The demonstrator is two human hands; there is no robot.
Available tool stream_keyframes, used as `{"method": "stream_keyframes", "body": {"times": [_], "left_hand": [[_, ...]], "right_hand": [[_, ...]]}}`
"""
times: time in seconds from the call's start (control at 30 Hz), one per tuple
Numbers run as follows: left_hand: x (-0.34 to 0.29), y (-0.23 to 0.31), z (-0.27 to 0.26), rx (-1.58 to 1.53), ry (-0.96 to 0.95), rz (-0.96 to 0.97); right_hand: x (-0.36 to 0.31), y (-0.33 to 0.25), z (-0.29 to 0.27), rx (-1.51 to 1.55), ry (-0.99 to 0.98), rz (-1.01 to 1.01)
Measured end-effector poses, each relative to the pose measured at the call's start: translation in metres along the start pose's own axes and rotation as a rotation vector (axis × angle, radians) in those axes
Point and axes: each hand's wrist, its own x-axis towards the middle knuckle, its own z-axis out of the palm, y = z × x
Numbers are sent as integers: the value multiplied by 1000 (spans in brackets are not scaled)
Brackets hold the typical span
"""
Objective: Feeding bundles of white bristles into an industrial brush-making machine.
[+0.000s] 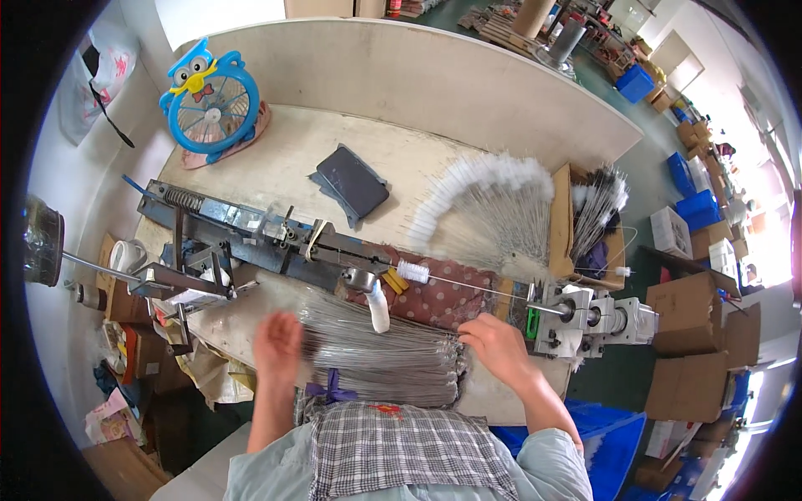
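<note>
A thick bundle of thin metal wires (393,367) with looped right ends lies in front of me. At those ends my right hand (494,344) is closed, thumb and fingertips pinching a wire. Left of the bundle, my left hand (278,344) is raised, slightly blurred, its fingers loosely bent and nothing visible in them. Beyond the bundle, a white bristle brush (413,271) on a wire stem stretches to the metal chuck machine (585,317) at right. A crank with a white handle (378,309) stands before the long metal rail (251,230).
Finished white brushes (493,188) fan out at the back, beside a cardboard box (561,225) of dark-bristled ones. A dark phone-like slab (353,185) and a blue fan (213,113) sit farther back. A purple tie (332,387) and checked cloth (401,451) are close to me.
</note>
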Motion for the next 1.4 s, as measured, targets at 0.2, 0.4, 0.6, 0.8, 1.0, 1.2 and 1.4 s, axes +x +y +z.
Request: {"method": "stream_keyframes", "body": {"times": [0.2, 0.4, 0.6, 0.8, 1.0, 1.2, 1.4], "left_hand": [[-49, -41, 112, 391, -337, 16], [-51, -73, 127, 607, -445, 60], [-56, -72, 151, 604, -241, -152], [-107, 0, 199, -108, -401, -918], [-67, 44, 167, -156, -616, -815], [-69, -17, 138, 350, -653, -408], [-72, -92, 198, 1353, -1089, 873]], "right_hand": [[-9, 3, 0, -50, 36, -31], [-15, 0, -1, -17, 161, -25], [-4, -4, 3, -171, 29, -47], [-3, -30, -37, -423, -142, -34], [-1, -1, -111, -400, 280, -36], [10, 5, -109, -119, 343, 160], [25, 10, -89, 4, 388, 2]]}}
